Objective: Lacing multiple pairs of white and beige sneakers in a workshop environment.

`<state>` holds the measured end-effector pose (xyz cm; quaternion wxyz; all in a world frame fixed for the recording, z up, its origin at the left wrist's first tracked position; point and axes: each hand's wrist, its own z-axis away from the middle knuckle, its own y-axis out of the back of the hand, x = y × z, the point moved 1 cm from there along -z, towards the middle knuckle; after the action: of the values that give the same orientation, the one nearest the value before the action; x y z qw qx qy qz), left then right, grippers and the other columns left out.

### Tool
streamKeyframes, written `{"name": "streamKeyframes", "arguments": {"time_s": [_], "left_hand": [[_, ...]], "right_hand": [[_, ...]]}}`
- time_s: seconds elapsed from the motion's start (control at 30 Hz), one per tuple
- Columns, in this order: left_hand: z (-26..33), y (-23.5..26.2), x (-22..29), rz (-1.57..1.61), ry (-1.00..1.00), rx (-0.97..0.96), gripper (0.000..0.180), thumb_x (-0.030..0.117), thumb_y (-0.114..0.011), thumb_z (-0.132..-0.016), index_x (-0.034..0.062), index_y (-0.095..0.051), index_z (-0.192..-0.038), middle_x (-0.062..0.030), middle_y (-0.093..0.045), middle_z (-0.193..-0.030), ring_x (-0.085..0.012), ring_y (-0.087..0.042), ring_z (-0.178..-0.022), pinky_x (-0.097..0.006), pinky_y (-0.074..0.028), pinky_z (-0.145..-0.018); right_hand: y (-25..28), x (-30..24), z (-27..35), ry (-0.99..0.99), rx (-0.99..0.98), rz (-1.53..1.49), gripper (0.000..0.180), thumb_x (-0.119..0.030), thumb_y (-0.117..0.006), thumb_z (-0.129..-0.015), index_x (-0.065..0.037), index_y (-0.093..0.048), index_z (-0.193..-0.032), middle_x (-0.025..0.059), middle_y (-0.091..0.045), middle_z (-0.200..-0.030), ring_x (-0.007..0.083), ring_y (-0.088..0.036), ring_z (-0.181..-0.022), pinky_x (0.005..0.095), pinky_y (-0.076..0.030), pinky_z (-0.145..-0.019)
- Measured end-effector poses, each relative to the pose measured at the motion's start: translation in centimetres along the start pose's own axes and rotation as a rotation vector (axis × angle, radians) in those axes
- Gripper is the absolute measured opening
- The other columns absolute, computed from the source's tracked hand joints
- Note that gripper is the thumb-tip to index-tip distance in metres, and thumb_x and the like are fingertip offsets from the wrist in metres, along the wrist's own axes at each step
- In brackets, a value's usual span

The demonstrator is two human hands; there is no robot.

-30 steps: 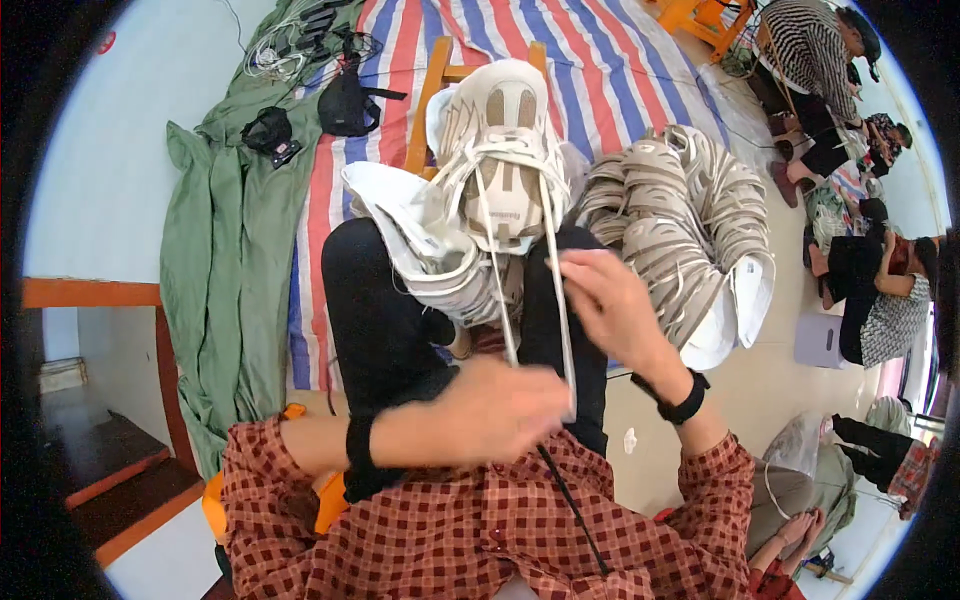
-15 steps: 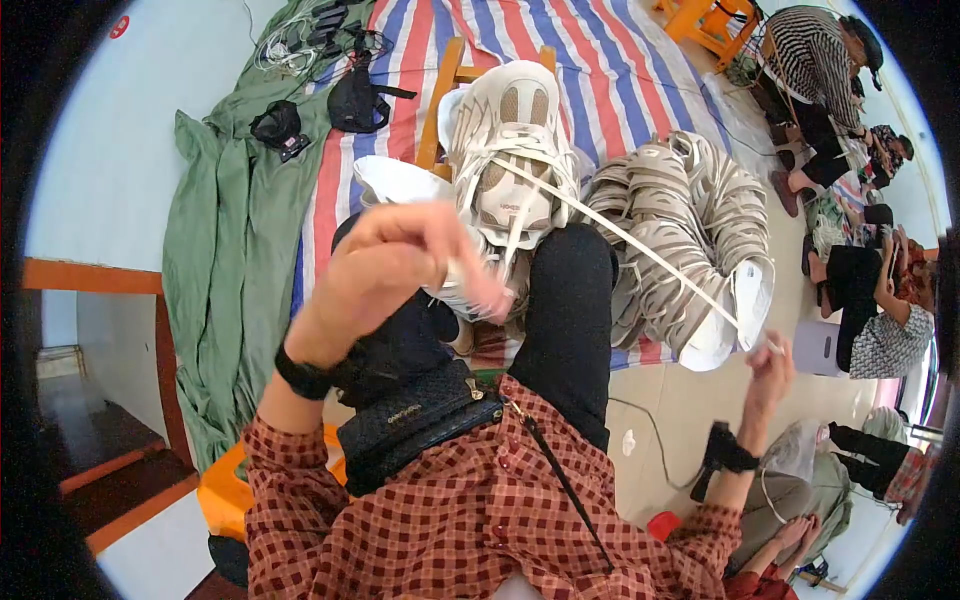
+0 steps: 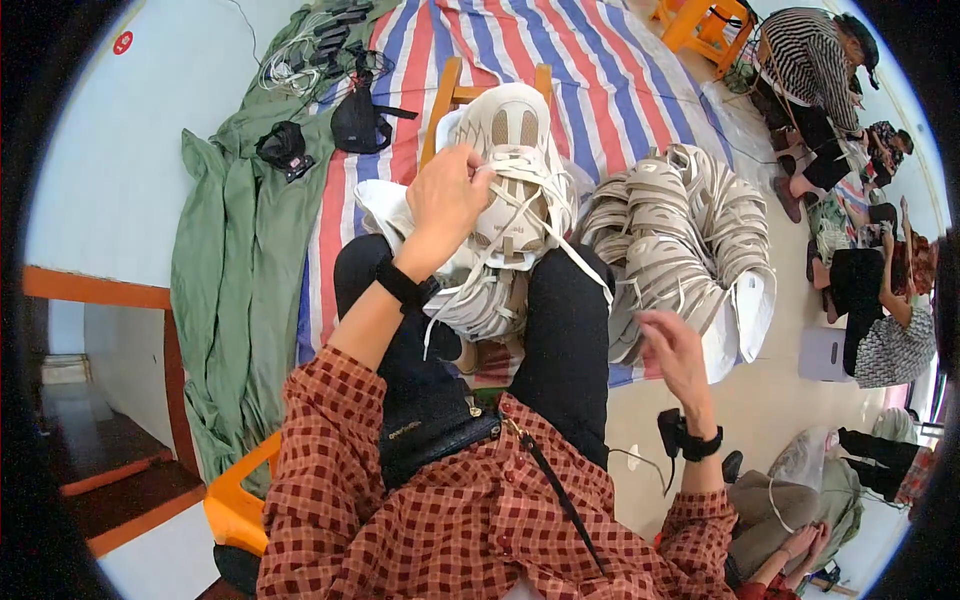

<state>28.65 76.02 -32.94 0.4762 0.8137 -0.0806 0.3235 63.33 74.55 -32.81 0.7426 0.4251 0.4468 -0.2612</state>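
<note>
A beige and white sneaker (image 3: 518, 130) stands in front of me between my knees, its toe pointing away. White shoelace (image 3: 530, 172) crosses its upper, and one loose end trails to the right over my thigh. At the sneaker's left side, my left hand (image 3: 446, 203) is closed with thumb and finger pinched on the lace by the eyelets; the fingertips partly hide it. My right hand (image 3: 678, 357) hangs in the air near the pile of shoes, fingers apart and nothing seen in them. More laced shoes (image 3: 480, 308) lie below the sneaker.
A curved stack of similar sneakers (image 3: 690, 225) stands on the right, on a striped sheet (image 3: 610, 60). Behind the sneaker is a wooden stool frame (image 3: 447, 90). Green cloth (image 3: 222, 300) and a black bag (image 3: 358, 122) lie at left. Several people sit at the right.
The lace stretched tight toward my right hand now hangs slack over my thigh. My right hand moved left and farther away; my left hand moved up to the sneaker's left eyelets.
</note>
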Motion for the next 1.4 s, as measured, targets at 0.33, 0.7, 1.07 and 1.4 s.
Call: {"name": "streamKeyframes", "arguments": {"time_s": [0.33,0.7,1.07,1.4], "left_hand": [[-3.5,2.8,-2.4,0.677,0.071,-0.757,0.016,0.018,-0.065,-0.079,0.0032,-0.062,-0.075,0.0039,-0.055,-0.071,-0.0047,-0.047,-0.067,-0.021,-0.038,-0.059],[-1.4,2.8,-1.3,0.501,-0.125,-0.451,0.019,0.014,-0.067,-0.072,0.0003,-0.058,-0.082,-0.005,-0.059,-0.072,-0.0137,-0.057,-0.066,-0.028,-0.047,-0.064],[6.4,-0.7,3.6,-0.011,-0.226,-0.069,0.019,0.014,-0.066,-0.075,0.0093,-0.053,-0.088,-0.009,-0.056,-0.08,-0.0292,-0.06,-0.071,-0.04,-0.046,-0.058],[8.9,5.3,2.8,-0.184,-0.249,-0.29,0.006,0.006,-0.051,-0.079,0.0084,-0.049,-0.084,-0.0108,-0.054,-0.079,-0.0326,-0.059,-0.074,-0.043,-0.046,-0.058]], "right_hand": [[-5.9,-6.4,-7.0,0.163,-0.054,-0.079,0.023,-0.013,-0.052,-0.09,-0.001,-0.061,-0.108,0.0079,-0.062,-0.072,0.0121,-0.059,-0.058,0.0268,-0.046,-0.056],[-2.0,-4.2,-3.4,0.119,-0.111,0.315,0.017,-0.016,-0.055,-0.086,0.0,-0.063,-0.087,0.0158,-0.058,-0.066,0.0276,-0.059,-0.059,0.0329,-0.044,-0.055],[-8.4,-8.9,-13.3,0.551,0.291,0.312,0.017,-0.018,-0.059,-0.084,-0.002,-0.06,-0.09,0.0131,-0.06,-0.083,0.0278,-0.059,-0.07,0.0357,-0.047,-0.063],[-8.3,-10.2,-14.3,0.783,0.316,0.984,0.01,-0.011,-0.058,-0.08,-0.008,-0.053,-0.088,0.0115,-0.054,-0.08,0.032,-0.059,-0.074,0.0402,-0.047,-0.06]]}}
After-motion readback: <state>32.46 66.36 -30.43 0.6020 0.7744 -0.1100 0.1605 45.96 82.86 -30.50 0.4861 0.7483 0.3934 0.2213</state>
